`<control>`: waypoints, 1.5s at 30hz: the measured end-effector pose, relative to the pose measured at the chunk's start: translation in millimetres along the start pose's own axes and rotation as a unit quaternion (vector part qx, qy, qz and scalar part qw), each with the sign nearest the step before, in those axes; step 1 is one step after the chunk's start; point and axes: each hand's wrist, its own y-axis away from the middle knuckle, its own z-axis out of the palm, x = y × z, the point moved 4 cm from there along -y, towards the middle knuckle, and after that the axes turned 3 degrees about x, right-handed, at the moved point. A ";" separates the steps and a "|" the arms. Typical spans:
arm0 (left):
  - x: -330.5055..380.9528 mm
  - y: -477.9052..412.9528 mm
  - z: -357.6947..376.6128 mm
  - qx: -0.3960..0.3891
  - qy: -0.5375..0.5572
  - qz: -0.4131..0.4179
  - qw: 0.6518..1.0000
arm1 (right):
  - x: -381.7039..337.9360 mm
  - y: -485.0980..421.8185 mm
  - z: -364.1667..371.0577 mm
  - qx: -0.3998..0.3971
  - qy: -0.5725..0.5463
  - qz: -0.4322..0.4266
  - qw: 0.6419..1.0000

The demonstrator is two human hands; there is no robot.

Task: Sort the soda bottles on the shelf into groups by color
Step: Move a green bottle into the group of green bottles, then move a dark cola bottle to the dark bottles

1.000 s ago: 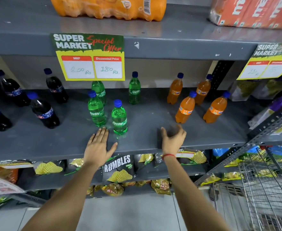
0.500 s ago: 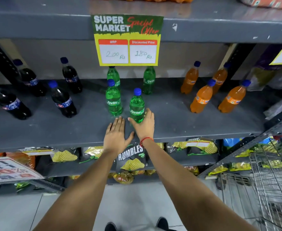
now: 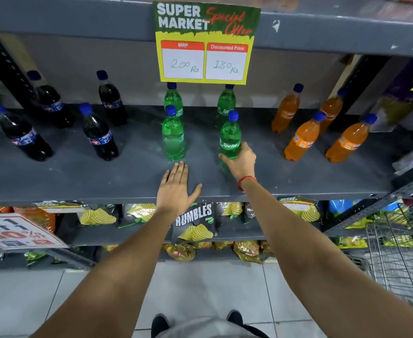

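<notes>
On the grey shelf [image 3: 66,176] stand three colour groups of blue-capped soda bottles. Several dark cola bottles [image 3: 99,135] are at the left, several green Sprite bottles in the middle, several orange bottles [image 3: 301,137] at the right. My right hand [image 3: 240,163] grips the base of the front right Sprite bottle [image 3: 230,136], which stands upright. A second front Sprite bottle [image 3: 173,135] stands to its left, two more behind. My left hand [image 3: 177,189] lies flat and open on the shelf just in front of that bottle, not touching it.
A yellow and green price sign [image 3: 205,42] hangs from the upper shelf over the green bottles. Snack bags [image 3: 193,223] fill the lower shelf. A wire cart [image 3: 400,254] stands at the right. A sale sign [image 3: 15,231] sticks out at lower left.
My right hand came from the shelf's front edge to the front right Sprite bottle, closed on it and slid it to the right, apart from its neighbour. My left hand stayed flat.
</notes>
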 end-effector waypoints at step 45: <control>-1.0 -0.9 -6.1 -0.018 0.011 0.007 1.000 | 22.2 24.7 13.7 0.090 -0.126 0.063 0.986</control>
